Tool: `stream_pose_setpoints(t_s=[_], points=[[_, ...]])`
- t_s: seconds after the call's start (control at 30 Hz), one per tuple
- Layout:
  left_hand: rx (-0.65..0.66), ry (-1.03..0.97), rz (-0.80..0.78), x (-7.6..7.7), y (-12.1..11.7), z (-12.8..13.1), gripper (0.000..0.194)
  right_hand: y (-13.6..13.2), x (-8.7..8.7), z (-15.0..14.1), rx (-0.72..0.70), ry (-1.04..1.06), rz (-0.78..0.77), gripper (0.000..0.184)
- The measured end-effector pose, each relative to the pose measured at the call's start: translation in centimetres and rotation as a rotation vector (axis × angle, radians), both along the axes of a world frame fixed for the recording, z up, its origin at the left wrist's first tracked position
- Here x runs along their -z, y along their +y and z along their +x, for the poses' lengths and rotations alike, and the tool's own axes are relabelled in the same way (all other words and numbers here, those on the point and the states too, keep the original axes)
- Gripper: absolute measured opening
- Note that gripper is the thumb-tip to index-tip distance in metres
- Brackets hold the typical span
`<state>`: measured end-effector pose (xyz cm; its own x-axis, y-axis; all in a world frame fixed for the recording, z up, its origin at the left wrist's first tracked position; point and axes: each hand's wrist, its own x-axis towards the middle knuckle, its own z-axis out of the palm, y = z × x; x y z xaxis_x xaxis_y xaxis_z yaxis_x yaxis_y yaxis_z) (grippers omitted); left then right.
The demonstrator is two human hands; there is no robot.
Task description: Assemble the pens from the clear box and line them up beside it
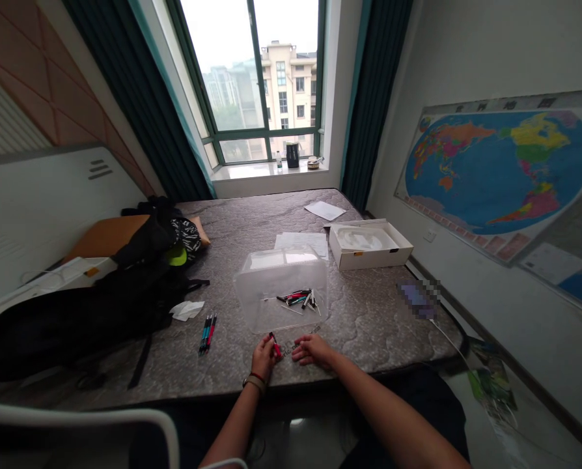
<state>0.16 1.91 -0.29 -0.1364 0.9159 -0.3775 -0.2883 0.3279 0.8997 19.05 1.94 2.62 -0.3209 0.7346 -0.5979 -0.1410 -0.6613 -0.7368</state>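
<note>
Left hand (263, 359)'s pinching a red pen piece (275, 346), right hand (313, 350)'s open. Pen parts (295, 299) sit just ahead in a clear tray (281, 312).

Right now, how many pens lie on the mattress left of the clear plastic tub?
3: the pens lie side by side on the mattress, left of the clear tub.

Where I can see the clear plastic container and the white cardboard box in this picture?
Clear plastic container (250, 293): head view, on its left wall.
White cardboard box (366, 260): head view, on its front side.
</note>
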Motion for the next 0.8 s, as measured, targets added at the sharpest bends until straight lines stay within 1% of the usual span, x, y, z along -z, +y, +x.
stream_pose_setpoints(t_s=[0.03, 0.07, 0.1, 0.17, 0.2, 0.23, 0.27, 0.3, 0.33, 0.37, 0.43, 0.5, 0.57, 0.63, 0.73, 0.8], points=[[0.029, -0.041, -0.012, 0.1, 0.0, -0.3, 0.055, 0.8, -0.8, 0.2, -0.044, -0.054, -0.013, 0.015], [0.054, -0.078, -0.036, 0.2, 0.0, -0.4, 0.058, 1.7, -1.6, 0.4, -0.045, -0.097, -0.004, 0.012], [0.069, -0.1, -0.056, 0.2, 0.0, -0.5, 0.06, 2.6, -2.3, 0.6, 0.026, -0.124, 0.052, 0.01], [0.081, -0.07, -0.057, 0.2, 0.2, -0.4, 0.064, 4.1, -3.4, 0.9, 0.272, -0.185, 0.229, 0.012], [0.083, -0.032, -0.04, 0.2, 0.2, -0.2, 0.066, 4.5, -3.5, 1.0, 0.393, -0.246, 0.295, 0.016], [0.091, 0.015, -0.013, 0.2, 0.1, -0.1, 0.066, 4.5, -3.3, 1.1, 0.478, -0.326, 0.32, 0.02], [0.111, 0.068, 0.019, 0.3, 0.0, 0.0, 0.065, 4.3, -2.7, 1.0, 0.517, -0.414, 0.302, 0.024], [0.145, 0.126, 0.051, 0.3, -0.1, 0.2, 0.062, 3.7, -1.9, 0.9, 0.516, -0.489, 0.269, 0.027], [0.189, 0.189, 0.079, 0.3, -0.3, 0.2, 0.058, 2.9, -0.9, 0.7, 0.469, -0.535, 0.221, 0.029], [0.24, 0.249, 0.101, 0.2, -0.5, 0.3, 0.054, 2.0, 0.1, 0.5, 0.388, -0.532, 0.211, 0.032], [0.341, 0.333, 0.131, 0.0, -0.8, 0.4, 0.05, 0.2, 2.0, -0.2, 0.23, -0.481, 0.324, 0.039], [0.407, 0.35, 0.14, -0.3, -0.9, 0.6, 0.05, -1.0, 2.9, -0.9, 0.092, -0.419, 0.346, 0.044], [0.446, 0.315, 0.13, -0.5, -0.8, 0.6, 0.053, -1.4, 3.0, -1.4, -0.022, -0.378, 0.313, 0.045], [0.457, 0.281, 0.11, -0.7, -0.6, 0.6, 0.057, -1.2, 2.6, -1.6, -0.096, -0.359, 0.272, 0.042], [0.438, 0.258, 0.091, -0.4, -0.3, 0.5, 0.061, -0.8, 2.2, -1.6, -0.133, -0.338, 0.237, 0.041], [0.426, 0.247, 0.081, 0.0, -0.2, 0.4, 0.062, -0.6, 2.4, -1.5, -0.135, -0.325, 0.235, 0.042]])
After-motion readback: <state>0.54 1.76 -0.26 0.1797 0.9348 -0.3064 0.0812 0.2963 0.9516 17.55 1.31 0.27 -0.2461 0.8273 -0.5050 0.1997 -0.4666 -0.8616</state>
